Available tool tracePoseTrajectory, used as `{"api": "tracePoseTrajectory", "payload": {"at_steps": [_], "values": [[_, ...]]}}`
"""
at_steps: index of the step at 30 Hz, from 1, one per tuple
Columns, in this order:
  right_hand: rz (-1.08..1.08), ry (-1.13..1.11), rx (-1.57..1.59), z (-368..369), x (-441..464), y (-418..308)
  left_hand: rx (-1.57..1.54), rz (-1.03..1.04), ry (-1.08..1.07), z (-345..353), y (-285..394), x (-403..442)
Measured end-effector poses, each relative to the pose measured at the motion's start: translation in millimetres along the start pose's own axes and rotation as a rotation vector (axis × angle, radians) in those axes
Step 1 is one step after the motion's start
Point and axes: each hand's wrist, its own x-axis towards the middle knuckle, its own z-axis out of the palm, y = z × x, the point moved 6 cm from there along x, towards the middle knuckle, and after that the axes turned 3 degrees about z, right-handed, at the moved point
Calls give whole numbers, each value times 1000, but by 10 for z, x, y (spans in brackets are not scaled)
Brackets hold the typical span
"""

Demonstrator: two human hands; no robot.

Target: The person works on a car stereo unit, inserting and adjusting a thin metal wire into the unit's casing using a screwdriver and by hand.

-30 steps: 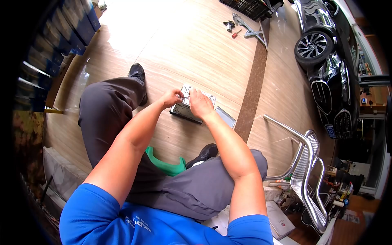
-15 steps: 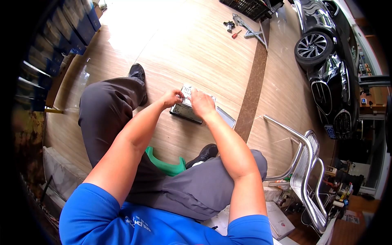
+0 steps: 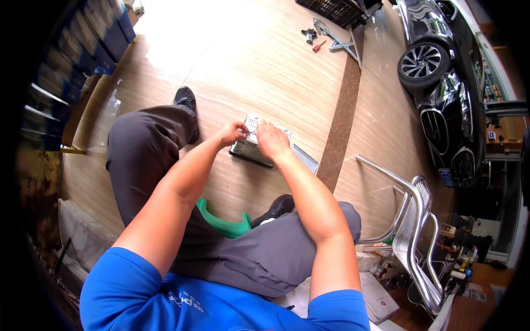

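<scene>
On the tiled floor in front of me sits a metal box-shaped unit with a perforated silver top and a dark front face. Over its top, my left hand has its fingers pinched together at a small part too tiny to name. Close beside it, my right hand is bent over the same spot with its fingertips together; the back of the hand hides what they grip. A flat grey metal panel lies on the floor just right of the unit.
A red-handled screwdriver, a small black part and a metal scissor-like frame lie farther off. A black crate stands beyond. At right are a black car and a chrome-framed chair. Green plastic lies between my legs.
Both hands stay over the unit, with only very slight finger movement. The view has shifted a tiny bit.
</scene>
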Motion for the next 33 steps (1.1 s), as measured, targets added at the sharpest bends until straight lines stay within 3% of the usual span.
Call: {"api": "tracePoseTrajectory", "payload": {"at_steps": [11,16,22,33], "values": [[34,-33,-40,38,15,50,33,-17,3,-4,36,-29],[-30,78,25,13,-45,-11,37,34,-23,11,54,-32],[5,-23,-31,19,20,-10,38,24,-19,16,91,-52],[-15,12,-10,-10,-14,-2,-2,-27,-13,11,102,-63]]}}
